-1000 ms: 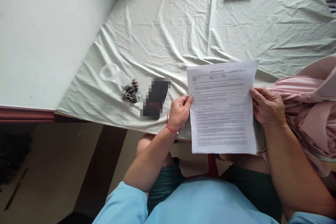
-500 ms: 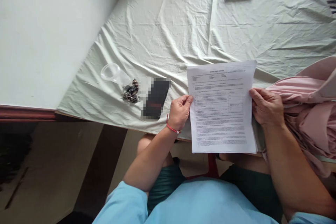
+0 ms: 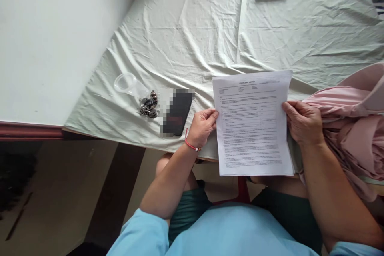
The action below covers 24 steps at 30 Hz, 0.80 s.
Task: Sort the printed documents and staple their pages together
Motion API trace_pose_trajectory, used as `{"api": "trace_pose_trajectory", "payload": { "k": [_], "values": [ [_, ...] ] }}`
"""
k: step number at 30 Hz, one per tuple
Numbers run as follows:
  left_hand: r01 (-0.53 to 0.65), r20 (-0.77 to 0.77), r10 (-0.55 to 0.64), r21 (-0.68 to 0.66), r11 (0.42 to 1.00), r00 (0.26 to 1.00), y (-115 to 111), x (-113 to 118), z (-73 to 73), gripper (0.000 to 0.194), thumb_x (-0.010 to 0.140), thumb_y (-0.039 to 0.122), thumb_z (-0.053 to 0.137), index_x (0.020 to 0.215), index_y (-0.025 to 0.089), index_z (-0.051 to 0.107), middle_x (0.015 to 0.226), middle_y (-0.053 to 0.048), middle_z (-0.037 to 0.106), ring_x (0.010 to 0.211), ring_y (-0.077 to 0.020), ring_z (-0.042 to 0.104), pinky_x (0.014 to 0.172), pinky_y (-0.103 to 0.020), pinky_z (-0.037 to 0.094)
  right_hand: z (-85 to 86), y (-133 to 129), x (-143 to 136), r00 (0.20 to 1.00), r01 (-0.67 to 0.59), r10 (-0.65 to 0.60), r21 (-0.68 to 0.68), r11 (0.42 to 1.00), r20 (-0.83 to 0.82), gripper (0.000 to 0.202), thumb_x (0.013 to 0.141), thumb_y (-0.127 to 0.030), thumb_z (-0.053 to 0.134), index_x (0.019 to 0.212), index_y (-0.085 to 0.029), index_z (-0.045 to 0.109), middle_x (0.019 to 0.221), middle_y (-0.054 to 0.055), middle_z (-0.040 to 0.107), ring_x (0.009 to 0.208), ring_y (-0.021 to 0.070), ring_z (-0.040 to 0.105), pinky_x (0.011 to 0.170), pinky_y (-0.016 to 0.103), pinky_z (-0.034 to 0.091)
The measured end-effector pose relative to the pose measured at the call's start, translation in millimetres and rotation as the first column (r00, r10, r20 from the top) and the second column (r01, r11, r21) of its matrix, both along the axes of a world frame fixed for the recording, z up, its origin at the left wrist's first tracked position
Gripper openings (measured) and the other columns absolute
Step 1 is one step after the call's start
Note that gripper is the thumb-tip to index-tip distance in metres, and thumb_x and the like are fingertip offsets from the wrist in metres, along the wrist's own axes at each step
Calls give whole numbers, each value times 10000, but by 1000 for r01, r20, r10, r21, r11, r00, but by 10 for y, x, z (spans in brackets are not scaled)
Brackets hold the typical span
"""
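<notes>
along the near edge of the worktop (image 3: 210, 28), the stack of printed sheets (image 3: 251, 128) spans the gap between the left hand (image 3: 204, 126) and the right hand (image 3: 304, 124). its long axis runs away from the blue-shirted body, so the two side edges face the hands. each grip is pinched on its own side, thumb over the paper, slightly above mid-height; neither hand is nearer, as both touch the stack. the lower end reaches past the worktop's edge, above the lap; whether any of the paper rests on the worktop, i cannot tell. a dark flat object (image 3: 180, 110), partly pixelated, lies just left of the left hand, and pink cloth (image 3: 351, 98) is bunched beside the right.
</notes>
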<state>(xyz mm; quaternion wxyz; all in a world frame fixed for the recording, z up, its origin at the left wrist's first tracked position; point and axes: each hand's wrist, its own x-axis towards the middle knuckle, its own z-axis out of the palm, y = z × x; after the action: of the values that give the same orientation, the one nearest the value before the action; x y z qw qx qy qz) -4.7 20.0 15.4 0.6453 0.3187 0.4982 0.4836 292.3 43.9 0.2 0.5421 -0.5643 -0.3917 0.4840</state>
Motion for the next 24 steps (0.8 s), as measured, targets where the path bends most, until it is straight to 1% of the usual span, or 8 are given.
{"api": "trace_pose_trajectory", "payload": {
  "k": [2,5,10,13,15,18,21,24],
  "values": [
    [20,4,-20,5,1000,1000,-2,-4,14,369,722,452,905,811,122,765,664,2,634,443,-12,329,392,-195,229,-3,-1,5,1000,7,-7,-3,1000,3,257,718,-400,906,848,-200,812,607,-38,643,484,67,448,439,196,347],
    [18,-10,-18,7,1000,1000,-8,4,5,340,753,436,882,814,127,754,677,-4,639,441,-16,340,387,-197,237,0,0,8,1000,10,-10,-4,1000,9,241,729,-384,901,853,-197,813,578,-46,603,478,64,415,430,197,312],
    [4,-38,-4,10,1000,999,-23,22,-12,287,798,395,849,809,130,740,674,-1,632,439,-19,354,391,-199,244,11,6,-1,1000,10,-10,12,1000,21,256,717,-404,903,833,-200,801,582,-50,585,502,81,445,479,216,394],
    [-26,-42,26,7,1000,999,-28,31,-12,282,805,391,843,812,130,738,661,7,621,430,-20,356,387,-202,237,9,6,-8,1000,2,-2,3,1000,30,291,723,-442,900,854,-201,803,611,-41,620,526,94,492,496,223,420],
    [-55,-42,55,0,998,998,-26,36,-12,279,808,388,841,811,129,735,645,16,606,422,-18,346,382,-202,229,11,2,-14,1000,1,-1,0,1000,31,306,736,-452,895,883,-197,812,616,-37,634,514,91,484,473,220,392],
    [-81,-35,81,-3,997,996,-16,42,-14,271,815,375,836,810,126,730,646,23,596,416,-12,331,380,-201,222,20,-7,-25,1000,3,-3,4,1000,19,310,728,-429,905,901,-186,822,599,-38,626,481,73,445,438,210,339],
    [-76,-25,76,6,997,997,-9,43,-18,273,805,368,840,794,122,724,647,23,593,414,-10,343,378,-197,217,23,-10,-25,1000,0,0,-1,1000,16,306,715,-412,911,895,-182,821,609,-33,634,483,70,447,433,207,326],
    [-57,-21,57,12,998,998,-9,35,-15,280,788,373,848,778,123,722,672,11,620,416,-9,361,380,-194,222,9,-6,-11,1000,-7,7,-11,1000,30,294,719,-417,906,887,-192,818,595,-43,616,480,71,429,426,208,308]
  ]
}}
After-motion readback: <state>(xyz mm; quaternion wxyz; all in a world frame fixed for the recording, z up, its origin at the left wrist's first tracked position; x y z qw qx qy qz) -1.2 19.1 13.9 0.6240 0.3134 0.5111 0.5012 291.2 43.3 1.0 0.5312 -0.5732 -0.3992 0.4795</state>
